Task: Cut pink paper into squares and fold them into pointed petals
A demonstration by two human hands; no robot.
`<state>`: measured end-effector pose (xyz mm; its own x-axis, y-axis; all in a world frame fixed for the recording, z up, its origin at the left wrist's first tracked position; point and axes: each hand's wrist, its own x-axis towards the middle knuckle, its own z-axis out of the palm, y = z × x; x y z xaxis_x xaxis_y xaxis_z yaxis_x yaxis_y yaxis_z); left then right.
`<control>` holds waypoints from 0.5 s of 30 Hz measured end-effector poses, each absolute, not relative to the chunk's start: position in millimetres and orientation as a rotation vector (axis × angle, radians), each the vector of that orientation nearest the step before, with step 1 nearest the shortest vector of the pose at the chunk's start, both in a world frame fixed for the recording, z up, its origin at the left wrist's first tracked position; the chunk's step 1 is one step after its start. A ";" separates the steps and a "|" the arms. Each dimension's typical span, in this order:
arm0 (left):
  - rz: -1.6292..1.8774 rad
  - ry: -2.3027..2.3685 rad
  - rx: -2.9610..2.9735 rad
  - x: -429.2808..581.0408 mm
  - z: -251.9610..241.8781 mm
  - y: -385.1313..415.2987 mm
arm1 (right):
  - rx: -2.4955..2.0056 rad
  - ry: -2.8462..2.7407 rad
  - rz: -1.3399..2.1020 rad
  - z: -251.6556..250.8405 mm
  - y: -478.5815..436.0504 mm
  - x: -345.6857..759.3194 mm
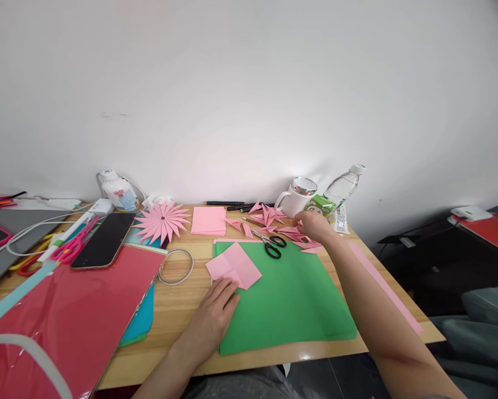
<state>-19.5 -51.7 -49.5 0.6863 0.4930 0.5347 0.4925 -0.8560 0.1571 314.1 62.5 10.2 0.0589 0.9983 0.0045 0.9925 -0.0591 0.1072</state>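
Note:
My left hand [216, 311] lies with its fingers flat on the lower edge of a creased pink paper square [244, 263]. That square rests on a stack of green paper [290, 305]. My right hand [313, 224] reaches to the back of the table beside the white mug [298, 200], its fingers curled down among folded pink paper pieces [269, 215]. What its fingertips hold, if anything, is hidden. Black-handled scissors [273, 248] lie at the green stack's top edge, left of my right hand.
A pink paper star [162, 220] and a stack of pink squares [208, 220] lie at the back. A tape roll [176, 267], phone [103, 241], pink scissors [75, 244] and red paper pack [91, 310] are left. A water bottle [342, 185] stands behind my right hand.

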 end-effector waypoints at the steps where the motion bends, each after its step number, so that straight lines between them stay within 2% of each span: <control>1: 0.922 0.840 2.877 -19.3 -49.5 -51.5 | 2.269 2.077 0.153 9.4 67.0 312.5; 5: 0.930 0.843 2.863 -19.4 -50.2 -51.2 | 2.353 2.023 0.243 2.9 85.8 298.4; 15: 0.919 0.835 2.857 -19.9 -51.2 -51.0 | 2.373 2.110 0.197 3.7 85.2 292.2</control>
